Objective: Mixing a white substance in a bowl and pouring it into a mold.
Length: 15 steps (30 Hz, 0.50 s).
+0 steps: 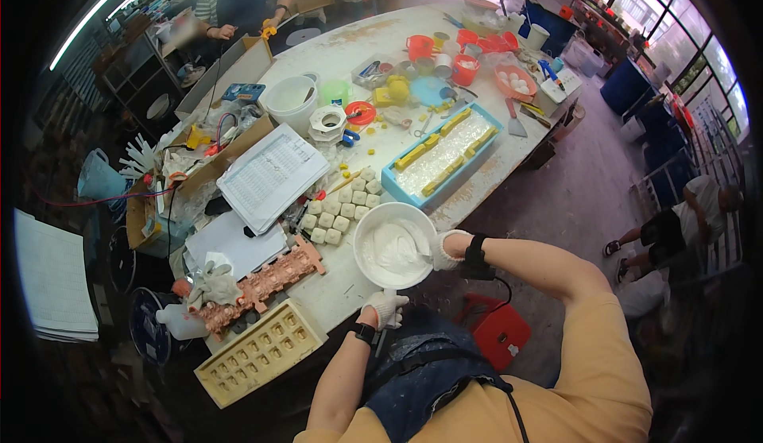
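Note:
A round white tub (362,262) holds thick white paste (389,248) with swirl marks on its surface. My gloved left hand (387,309) is closed at the tub's near side, around what looks like its handle; a dark end shows below the fist. At the right rim, my gloved right hand (448,251) is closed on a slim stirring tool (424,255) that dips into the paste; most of its grip is hidden by the fingers. Just left of the tub lie several pale square cast blocks (340,208). Beyond it stands a long light-blue mould (407,192) with white filling and yellow strips.
Papers (274,177), a copper-coloured ridged casting (266,280) and a cream mould tray (262,353) are on the left. Red cups (466,69), a white bucket (290,101) and a scraper (516,125) stand farther back. A red stool (499,336) is by my right side. Two other people are nearby.

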Each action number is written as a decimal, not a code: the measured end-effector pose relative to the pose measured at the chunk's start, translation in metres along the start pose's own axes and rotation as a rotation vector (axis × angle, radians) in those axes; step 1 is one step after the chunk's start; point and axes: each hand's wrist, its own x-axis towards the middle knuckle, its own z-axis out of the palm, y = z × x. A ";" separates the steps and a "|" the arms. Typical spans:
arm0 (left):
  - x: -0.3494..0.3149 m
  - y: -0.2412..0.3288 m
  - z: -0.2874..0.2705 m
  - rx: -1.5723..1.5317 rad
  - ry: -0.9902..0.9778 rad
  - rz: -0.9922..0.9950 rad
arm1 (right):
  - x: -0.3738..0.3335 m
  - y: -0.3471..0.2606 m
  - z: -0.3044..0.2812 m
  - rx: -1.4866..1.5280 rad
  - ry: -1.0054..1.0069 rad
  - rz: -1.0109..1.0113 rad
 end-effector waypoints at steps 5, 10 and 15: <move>0.005 -0.001 -0.011 0.066 -0.015 -0.052 | 0.050 -0.073 -0.003 0.128 0.044 -0.068; 0.002 0.011 0.004 0.130 0.003 0.004 | 0.074 0.031 0.008 2.434 -0.101 -0.141; -0.003 -0.003 -0.015 0.063 0.058 0.024 | 0.000 -0.001 0.009 1.769 0.284 0.251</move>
